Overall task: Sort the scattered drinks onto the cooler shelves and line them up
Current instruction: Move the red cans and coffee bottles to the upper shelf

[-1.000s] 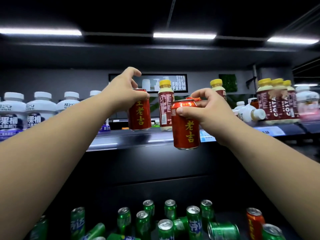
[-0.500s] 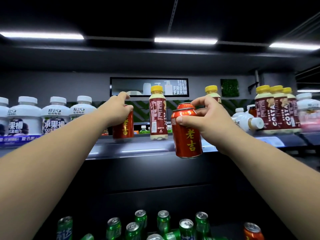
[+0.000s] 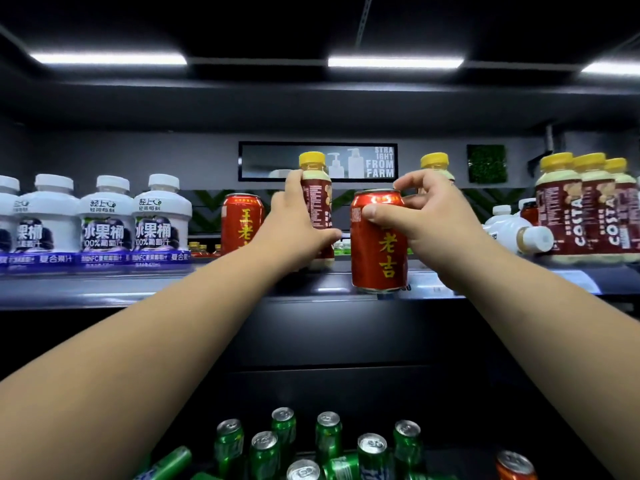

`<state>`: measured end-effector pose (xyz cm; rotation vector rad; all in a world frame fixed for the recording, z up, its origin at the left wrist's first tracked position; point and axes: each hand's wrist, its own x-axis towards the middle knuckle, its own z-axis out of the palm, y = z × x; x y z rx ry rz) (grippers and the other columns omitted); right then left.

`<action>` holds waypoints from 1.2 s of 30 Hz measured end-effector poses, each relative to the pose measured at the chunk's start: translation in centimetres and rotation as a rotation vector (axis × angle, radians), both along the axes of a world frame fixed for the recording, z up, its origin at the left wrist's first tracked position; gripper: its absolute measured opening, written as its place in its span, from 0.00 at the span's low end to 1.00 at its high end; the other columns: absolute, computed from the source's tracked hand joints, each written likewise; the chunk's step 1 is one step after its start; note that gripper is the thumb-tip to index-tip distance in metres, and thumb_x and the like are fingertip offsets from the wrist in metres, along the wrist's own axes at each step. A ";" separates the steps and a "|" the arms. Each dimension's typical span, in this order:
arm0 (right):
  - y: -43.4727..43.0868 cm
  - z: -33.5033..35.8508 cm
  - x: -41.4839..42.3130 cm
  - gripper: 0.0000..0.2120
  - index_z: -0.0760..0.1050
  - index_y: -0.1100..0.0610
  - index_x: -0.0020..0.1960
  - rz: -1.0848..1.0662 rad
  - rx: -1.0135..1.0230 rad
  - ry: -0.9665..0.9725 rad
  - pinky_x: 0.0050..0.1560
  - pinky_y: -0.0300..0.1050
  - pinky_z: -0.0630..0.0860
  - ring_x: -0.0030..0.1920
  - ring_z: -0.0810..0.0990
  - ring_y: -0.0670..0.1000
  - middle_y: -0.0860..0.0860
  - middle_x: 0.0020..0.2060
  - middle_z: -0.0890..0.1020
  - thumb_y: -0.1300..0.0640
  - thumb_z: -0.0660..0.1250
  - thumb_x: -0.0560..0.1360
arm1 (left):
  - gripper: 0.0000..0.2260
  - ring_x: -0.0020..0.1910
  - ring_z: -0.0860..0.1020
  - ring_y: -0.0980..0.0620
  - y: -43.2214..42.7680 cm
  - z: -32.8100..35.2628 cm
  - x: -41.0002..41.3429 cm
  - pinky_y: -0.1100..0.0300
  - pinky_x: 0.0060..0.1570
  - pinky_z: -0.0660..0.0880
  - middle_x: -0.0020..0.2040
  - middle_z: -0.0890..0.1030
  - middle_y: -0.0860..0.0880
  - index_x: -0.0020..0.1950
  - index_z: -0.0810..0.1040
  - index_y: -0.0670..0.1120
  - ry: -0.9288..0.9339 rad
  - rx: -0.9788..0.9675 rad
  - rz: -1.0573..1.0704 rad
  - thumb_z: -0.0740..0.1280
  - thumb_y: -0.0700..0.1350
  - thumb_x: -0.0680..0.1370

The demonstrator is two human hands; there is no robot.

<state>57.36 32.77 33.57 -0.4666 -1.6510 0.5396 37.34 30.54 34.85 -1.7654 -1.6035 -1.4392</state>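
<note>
Head view: a yellow-capped, brown-labelled bottle (image 3: 316, 188), upright on the upper cooler shelf (image 3: 104, 289), is gripped around its body by the left hand (image 3: 298, 225). A red Wanglaoji can (image 3: 379, 252) is clasped near its top by the right hand (image 3: 427, 220), its base at the shelf's front edge. A second red can (image 3: 241, 221) is seen just left of the bottle.
</note>
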 end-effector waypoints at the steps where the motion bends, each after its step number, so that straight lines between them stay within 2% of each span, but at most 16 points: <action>1: 0.2 0.1 0.0 0.27 0.71 0.49 0.59 0.002 0.003 0.005 0.44 0.44 0.77 0.51 0.82 0.50 0.52 0.52 0.81 0.49 0.80 0.66 | 0.45 0.62 0.74 0.47 0.2 -0.1 -0.1 0.51 0.59 0.74 0.65 0.70 0.46 0.77 0.51 0.54 -0.024 0.007 -0.037 0.78 0.50 0.69; 3: 0.3 0.4 -0.3 0.26 0.71 0.47 0.56 -0.002 0.015 -0.004 0.47 0.47 0.79 0.52 0.82 0.51 0.52 0.53 0.81 0.48 0.81 0.65 | 0.43 0.61 0.75 0.48 -0.2 -0.1 -0.1 0.52 0.58 0.76 0.63 0.73 0.49 0.76 0.54 0.55 -0.048 0.063 -0.101 0.77 0.44 0.70; 6: 0.4 1.1 -1.1 0.24 0.70 0.45 0.53 -0.006 0.040 -0.039 0.50 0.50 0.79 0.52 0.81 0.52 0.51 0.52 0.80 0.46 0.80 0.66 | 0.41 0.62 0.75 0.50 -2.5 1.4 -0.6 0.48 0.62 0.75 0.65 0.72 0.49 0.76 0.55 0.56 -0.093 0.198 -0.156 0.75 0.39 0.71; 8: 0.4 1.8 -1.9 0.24 0.69 0.47 0.56 -0.002 0.042 -0.052 0.49 0.49 0.79 0.52 0.81 0.51 0.50 0.52 0.79 0.47 0.79 0.68 | 0.41 0.61 0.75 0.51 -4.5 2.9 -1.0 0.49 0.62 0.75 0.63 0.72 0.52 0.77 0.55 0.55 -0.135 0.231 -0.178 0.74 0.38 0.72; 11: 0.4 2.9 -3.8 0.25 0.68 0.48 0.59 -0.033 0.069 -0.072 0.44 0.46 0.76 0.51 0.79 0.50 0.50 0.53 0.78 0.45 0.77 0.70 | 0.40 0.54 0.75 0.58 -7.2 3.9 -1.9 0.50 0.58 0.76 0.56 0.72 0.59 0.77 0.56 0.56 -0.128 0.219 -0.184 0.74 0.38 0.72; 13: 0.6 3.4 -5.4 0.26 0.67 0.49 0.60 -0.058 0.085 -0.086 0.44 0.45 0.75 0.50 0.79 0.50 0.49 0.51 0.77 0.45 0.77 0.70 | 0.40 0.53 0.75 0.60 -8.5 3.5 -2.4 0.47 0.58 0.77 0.54 0.70 0.62 0.77 0.56 0.57 -0.121 0.209 -0.181 0.73 0.37 0.72; 16: 1.1 3.8 -8.1 0.27 0.66 0.50 0.61 -0.073 0.069 -0.128 0.49 0.48 0.76 0.51 0.77 0.52 0.49 0.50 0.76 0.46 0.77 0.70 | 0.40 0.52 0.76 0.58 -9.7 2.3 -3.3 0.47 0.56 0.78 0.54 0.71 0.59 0.76 0.57 0.58 -0.144 0.197 -0.187 0.73 0.35 0.72; 21: 1.7 3.3 -10.8 0.29 0.64 0.54 0.64 -0.107 -0.023 -0.251 0.54 0.51 0.75 0.56 0.75 0.55 0.54 0.60 0.74 0.44 0.75 0.72 | 0.40 0.50 0.78 0.56 -10.4 0.7 -4.3 0.51 0.49 0.79 0.54 0.71 0.57 0.74 0.57 0.60 -0.180 0.156 -0.227 0.73 0.34 0.72; 25: 1.4 3.2 -10.8 0.33 0.63 0.55 0.71 -0.122 -0.070 -0.307 0.55 0.52 0.76 0.58 0.76 0.56 0.56 0.65 0.74 0.41 0.71 0.75 | 0.40 0.52 0.79 0.53 -10.6 0.4 -4.5 0.50 0.51 0.79 0.56 0.72 0.56 0.72 0.57 0.63 -0.179 0.148 -0.257 0.74 0.35 0.72; 28: 0.6 2.6 -9.8 0.31 0.65 0.52 0.72 -0.125 0.012 -0.302 0.57 0.51 0.77 0.59 0.77 0.54 0.53 0.65 0.76 0.41 0.70 0.75 | 0.39 0.54 0.80 0.51 -10.2 0.2 -3.8 0.45 0.53 0.80 0.59 0.73 0.53 0.67 0.58 0.67 -0.182 0.154 -0.298 0.75 0.36 0.72; 31: -0.4 1.3 -7.6 0.18 0.73 0.49 0.63 0.014 0.132 -0.186 0.59 0.55 0.78 0.56 0.81 0.51 0.50 0.56 0.81 0.45 0.69 0.77 | 0.39 0.54 0.81 0.52 -9.1 -0.4 -2.0 0.44 0.56 0.79 0.59 0.75 0.52 0.66 0.59 0.68 -0.162 0.153 -0.368 0.75 0.38 0.69; 33: -0.7 0.3 -5.4 0.15 0.76 0.51 0.61 0.177 0.097 -0.168 0.52 0.49 0.82 0.54 0.83 0.49 0.50 0.53 0.84 0.49 0.70 0.77 | 0.39 0.54 0.82 0.54 -7.8 -0.8 -0.3 0.48 0.56 0.80 0.60 0.76 0.51 0.69 0.58 0.66 -0.166 0.128 -0.428 0.74 0.36 0.70; 34: -0.5 -0.3 -4.2 0.18 0.75 0.51 0.63 0.258 0.067 -0.176 0.50 0.46 0.82 0.54 0.83 0.49 0.50 0.54 0.84 0.50 0.72 0.75 | 0.39 0.54 0.82 0.54 -7.2 -0.9 0.8 0.51 0.54 0.81 0.60 0.76 0.50 0.70 0.58 0.64 -0.176 0.114 -0.462 0.74 0.35 0.71; 36: 0.2 -1.3 -1.7 0.29 0.72 0.50 0.68 0.309 0.041 -0.189 0.54 0.51 0.82 0.56 0.84 0.49 0.51 0.56 0.84 0.52 0.76 0.69 | 0.40 0.55 0.82 0.52 -5.7 -1.1 3.1 0.52 0.52 0.81 0.62 0.75 0.47 0.73 0.58 0.61 -0.212 0.094 -0.524 0.73 0.32 0.72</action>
